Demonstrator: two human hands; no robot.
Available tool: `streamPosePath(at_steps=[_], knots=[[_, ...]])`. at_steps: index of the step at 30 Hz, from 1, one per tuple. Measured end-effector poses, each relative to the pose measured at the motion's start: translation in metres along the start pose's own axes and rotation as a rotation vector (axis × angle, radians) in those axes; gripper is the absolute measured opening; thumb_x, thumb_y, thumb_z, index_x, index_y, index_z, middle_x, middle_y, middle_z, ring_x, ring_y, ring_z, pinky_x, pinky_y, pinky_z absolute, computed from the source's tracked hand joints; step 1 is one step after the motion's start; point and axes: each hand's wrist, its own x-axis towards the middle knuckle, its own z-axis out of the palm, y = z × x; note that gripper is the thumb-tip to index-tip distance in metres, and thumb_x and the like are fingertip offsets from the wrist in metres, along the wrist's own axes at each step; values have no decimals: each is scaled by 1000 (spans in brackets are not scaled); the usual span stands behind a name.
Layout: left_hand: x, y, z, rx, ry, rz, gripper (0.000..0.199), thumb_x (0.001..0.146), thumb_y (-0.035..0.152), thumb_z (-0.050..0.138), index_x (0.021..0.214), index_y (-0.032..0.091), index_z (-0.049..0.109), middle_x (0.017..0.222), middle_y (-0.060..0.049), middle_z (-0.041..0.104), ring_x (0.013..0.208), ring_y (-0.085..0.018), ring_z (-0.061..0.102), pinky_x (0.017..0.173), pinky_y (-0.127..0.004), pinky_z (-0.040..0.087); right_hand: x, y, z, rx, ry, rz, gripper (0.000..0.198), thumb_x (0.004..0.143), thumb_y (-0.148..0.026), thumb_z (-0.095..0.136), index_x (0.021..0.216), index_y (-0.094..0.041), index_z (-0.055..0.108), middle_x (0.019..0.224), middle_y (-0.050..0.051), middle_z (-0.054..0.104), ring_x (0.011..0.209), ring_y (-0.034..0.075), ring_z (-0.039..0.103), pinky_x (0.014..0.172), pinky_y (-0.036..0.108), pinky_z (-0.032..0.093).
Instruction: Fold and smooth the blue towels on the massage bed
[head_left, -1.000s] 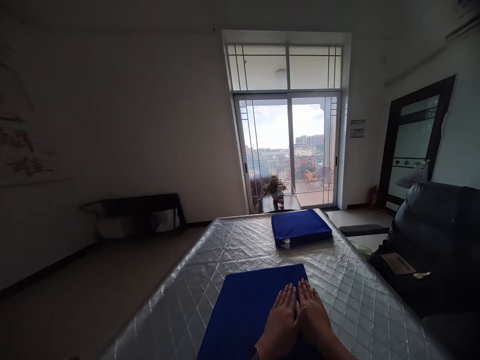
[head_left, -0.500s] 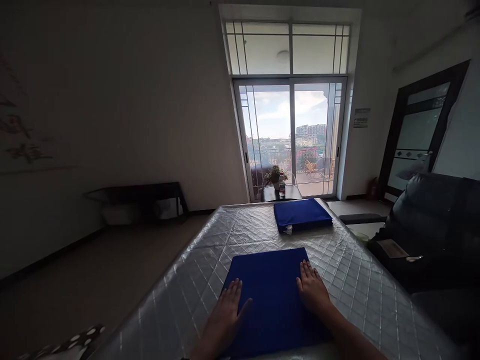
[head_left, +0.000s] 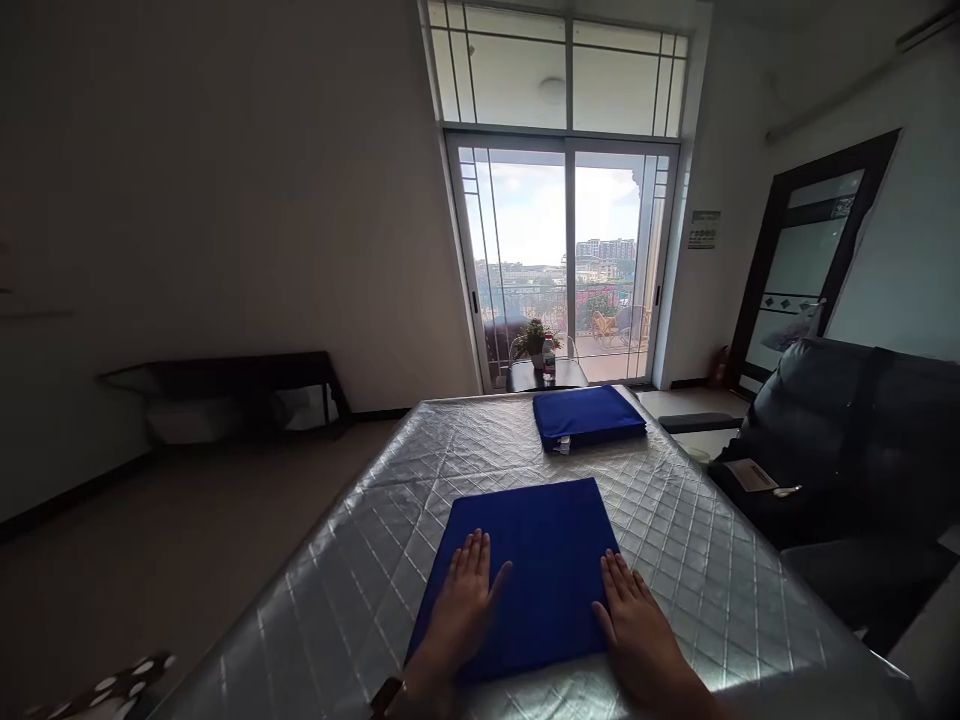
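Note:
A flat, rectangular folded blue cloth (head_left: 544,560) lies on the silver quilted table cover (head_left: 360,570) in front of me. My left hand (head_left: 463,595) rests palm down on its left part, fingers stretched and thumb apart. On the cloth's right edge lies my right hand (head_left: 630,605), also flat, with the fingers pointing away from me. Neither hand grips anything. Farther back on the table is a second folded blue cloth (head_left: 589,415), thicker, with a small white tag at its front edge.
A black armchair (head_left: 810,430) stands at the right, with a flat brownish item (head_left: 752,475) on its seat. Beyond the table, a small dark table (head_left: 525,378) holds a potted plant (head_left: 535,340) and a bottle (head_left: 548,358). A low dark bench (head_left: 225,375) stands by the left wall.
My right hand has slid toward me along the cloth's right edge. My left hand has moved inward onto the cloth. The head view has shifted slightly.

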Motion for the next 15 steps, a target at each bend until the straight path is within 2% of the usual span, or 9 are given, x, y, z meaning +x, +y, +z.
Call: streamPosePath(at_steps=[2, 5, 8, 11, 13, 15], knots=[[10, 44, -7, -79, 1, 52, 65, 106, 51, 26, 158, 13, 30, 164, -16, 29, 153, -29, 24, 123, -51, 32, -1, 0, 1, 18, 13, -3, 68, 105, -47, 20, 160, -8, 18, 167, 6, 7, 155, 22, 5, 127, 41, 9], [22, 113, -15, -203, -71, 289, 66, 106, 52, 22, 160, 14, 24, 165, -14, 26, 154, -26, 23, 123, -48, 33, 1, 0, 2, 20, 15, -12, 65, 104, -43, 23, 160, -9, 19, 167, 6, 10, 155, 22, 6, 127, 41, 10], [26, 150, -17, -274, -115, 397, 64, 106, 51, 19, 159, 15, 25, 165, -11, 27, 154, -23, 22, 125, -46, 29, 3, 1, 2, 5, 15, -22, 64, 102, -38, 29, 161, -14, 18, 167, 2, 9, 155, 21, 7, 127, 39, 10], [20, 146, -15, -284, -144, 403, 65, 106, 53, 21, 159, 17, 25, 165, -10, 28, 154, -24, 23, 125, -46, 29, 4, 2, 2, -12, -18, -18, 64, 102, -39, 27, 161, -14, 16, 167, 1, 6, 155, 20, 6, 127, 38, 9], [10, 124, -15, -267, -159, 405, 66, 105, 56, 24, 160, 19, 23, 165, -8, 26, 154, -24, 23, 125, -46, 30, 4, 2, 1, -21, -39, -6, 66, 103, -42, 24, 160, -11, 16, 167, 3, 6, 155, 21, 5, 127, 39, 8], [-5, 92, -15, -237, -186, 348, 68, 104, 58, 26, 160, 20, 21, 165, -7, 24, 154, -24, 23, 126, -46, 29, 4, 2, 2, -22, -41, 5, 68, 103, -47, 22, 160, -10, 17, 166, 5, 6, 155, 21, 5, 127, 41, 8]])
